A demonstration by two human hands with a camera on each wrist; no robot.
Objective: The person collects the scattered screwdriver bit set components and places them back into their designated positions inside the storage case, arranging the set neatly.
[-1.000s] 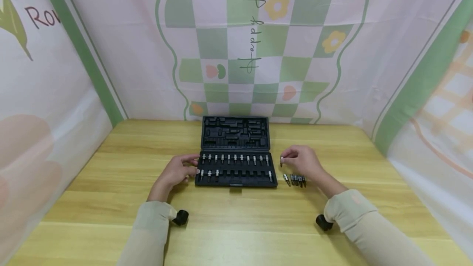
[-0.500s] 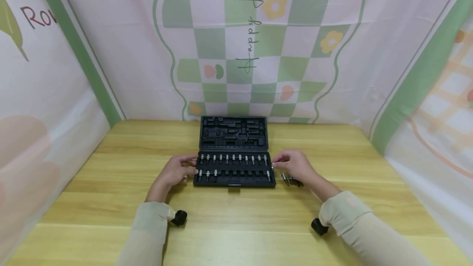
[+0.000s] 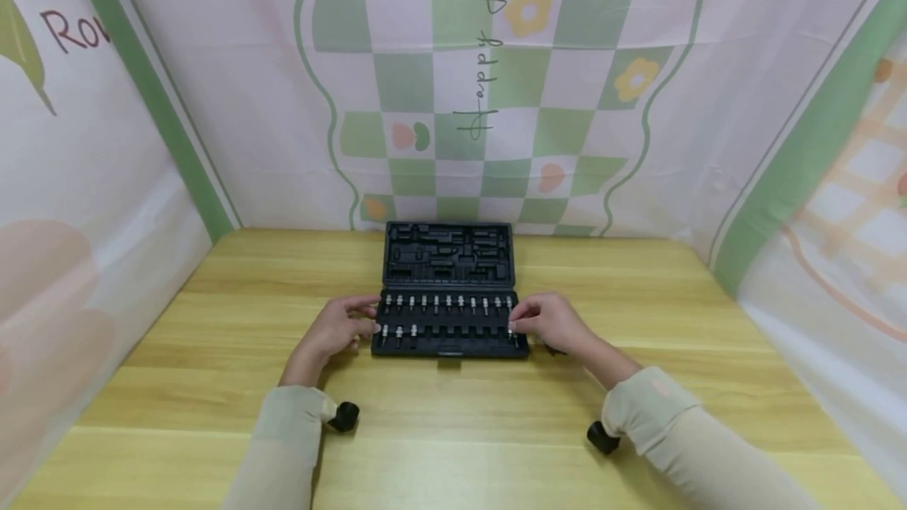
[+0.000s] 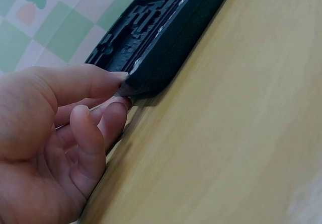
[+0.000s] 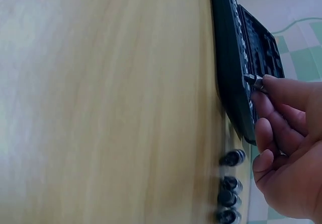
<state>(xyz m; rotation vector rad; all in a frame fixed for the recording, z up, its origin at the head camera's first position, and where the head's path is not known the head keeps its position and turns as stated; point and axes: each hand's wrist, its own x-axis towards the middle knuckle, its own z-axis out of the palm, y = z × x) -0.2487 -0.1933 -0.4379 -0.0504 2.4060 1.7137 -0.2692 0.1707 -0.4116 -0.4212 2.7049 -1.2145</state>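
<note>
A black plastic case lies unfolded on the table, with silvery bit sockets along its back row. Its front row has several at the left, then a run of bare slots, and one at the right end. My left hand pinches the case's left corner, thumb on top and fingers below. Over the right end of the front row, my right hand holds a bit socket between thumb and forefinger. In the right wrist view its dark tip points toward the case's front edge.
Several loose bit sockets lie on the wooden table to the right of the case, mostly hidden behind the right hand in the head view. The raised lid stands near the printed cloth at the back.
My right hand has carried the bit socket leftward from beside the case to over the right end of its front row. My left hand keeps its hold on the case's corner.
</note>
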